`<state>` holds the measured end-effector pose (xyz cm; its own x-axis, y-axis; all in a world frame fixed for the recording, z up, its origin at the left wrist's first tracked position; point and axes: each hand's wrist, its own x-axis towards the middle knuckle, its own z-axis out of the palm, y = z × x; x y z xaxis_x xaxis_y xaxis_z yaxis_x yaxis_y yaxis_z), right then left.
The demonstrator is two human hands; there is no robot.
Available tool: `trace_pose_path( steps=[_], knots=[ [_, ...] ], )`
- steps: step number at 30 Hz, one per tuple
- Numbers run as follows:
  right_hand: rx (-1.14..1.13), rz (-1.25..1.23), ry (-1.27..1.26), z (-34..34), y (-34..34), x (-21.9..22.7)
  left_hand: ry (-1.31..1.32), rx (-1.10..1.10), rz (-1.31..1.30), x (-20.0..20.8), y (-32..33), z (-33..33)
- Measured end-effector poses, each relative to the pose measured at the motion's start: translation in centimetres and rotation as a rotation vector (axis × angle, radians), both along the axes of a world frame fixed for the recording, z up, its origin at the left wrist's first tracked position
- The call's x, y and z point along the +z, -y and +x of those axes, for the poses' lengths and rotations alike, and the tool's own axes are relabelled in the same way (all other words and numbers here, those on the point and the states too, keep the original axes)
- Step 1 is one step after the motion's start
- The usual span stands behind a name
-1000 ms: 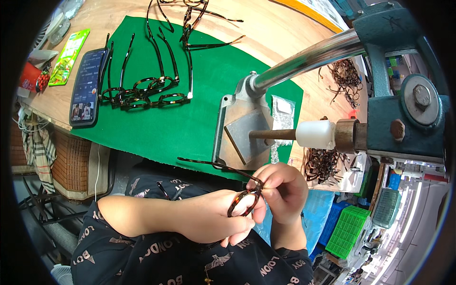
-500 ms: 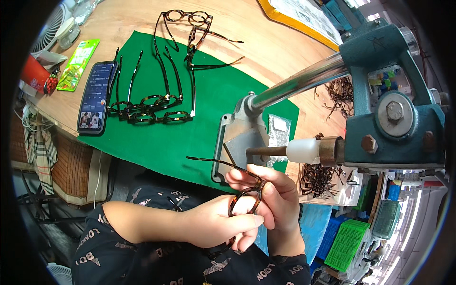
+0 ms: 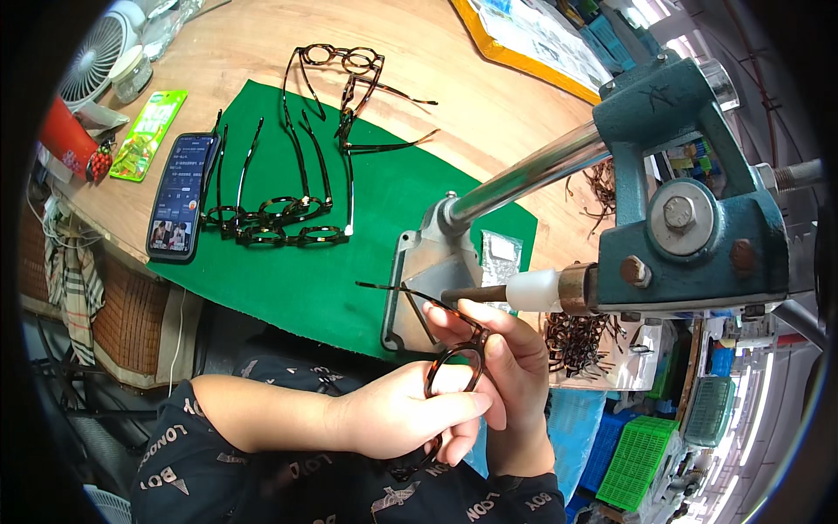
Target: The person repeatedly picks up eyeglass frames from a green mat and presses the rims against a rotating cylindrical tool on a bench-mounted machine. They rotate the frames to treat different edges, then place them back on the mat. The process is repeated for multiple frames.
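Observation:
A tortoiseshell eyeglass frame (image 3: 434,376) is held between both my hands, in front of the press. My left hand (image 3: 410,410) is closed on its rim, thumb lying along the lower side. My right hand (image 3: 515,362) pinches it near the hinge, and one temple arm sticks out to the left over the grey metal base (image 3: 404,327). The fingers hide part of the frame. Several more tortoiseshell eyeglass frames (image 3: 292,234) lie with their temples unfolded on the green mat (image 3: 288,288); one more frame (image 3: 358,61) is at the mat's far edge.
A teal hand press (image 3: 646,113) with a steel column and white sleeve (image 3: 532,290) stands at the right. A phone (image 3: 179,201) lies at the mat's left edge, beside a green packet (image 3: 148,135) and a fan (image 3: 96,57). Piled frames (image 3: 576,342) sit behind the press.
The view has shifted a little, so the press sits further left and the mat slightly lower in the picture. My hands keep nearly the same grip on the eyeglass frame.

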<state>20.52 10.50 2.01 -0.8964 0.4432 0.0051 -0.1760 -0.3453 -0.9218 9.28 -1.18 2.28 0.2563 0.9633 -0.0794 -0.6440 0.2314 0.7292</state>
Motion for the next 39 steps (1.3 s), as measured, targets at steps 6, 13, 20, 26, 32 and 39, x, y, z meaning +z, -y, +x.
trace_pose_path(
  steps=[6, 13, 20, 26, 32, 39],
  knots=[
    [-0.149, 0.093, -0.005, 0.4, 0.8, 1.3, -0.053, -0.012, 0.028, 1.3, -1.6, -1.1],
    [-0.532, 0.191, 0.127, 3.0, 0.4, 0.8, -0.023, 0.012, 0.052, 2.7, -4.2, -1.6],
    [-0.636, 0.232, 0.170, 5.0, -1.4, 0.1, 0.019, -0.012, 0.044, 2.6, -5.7, -1.2],
    [-0.674, 0.284, 0.228, 6.1, -2.4, -0.2, 0.012, -0.019, 0.013, 3.0, -6.1, -1.0],
    [-0.624, 0.484, 0.162, 6.8, -2.8, 0.3, 0.026, 0.034, 0.075, 2.6, -6.5, -0.1],
    [-0.310, 0.881, -0.246, 7.8, -7.4, 7.9, 0.067, 0.086, 0.002, 2.9, -6.6, 1.1]
  ],
)
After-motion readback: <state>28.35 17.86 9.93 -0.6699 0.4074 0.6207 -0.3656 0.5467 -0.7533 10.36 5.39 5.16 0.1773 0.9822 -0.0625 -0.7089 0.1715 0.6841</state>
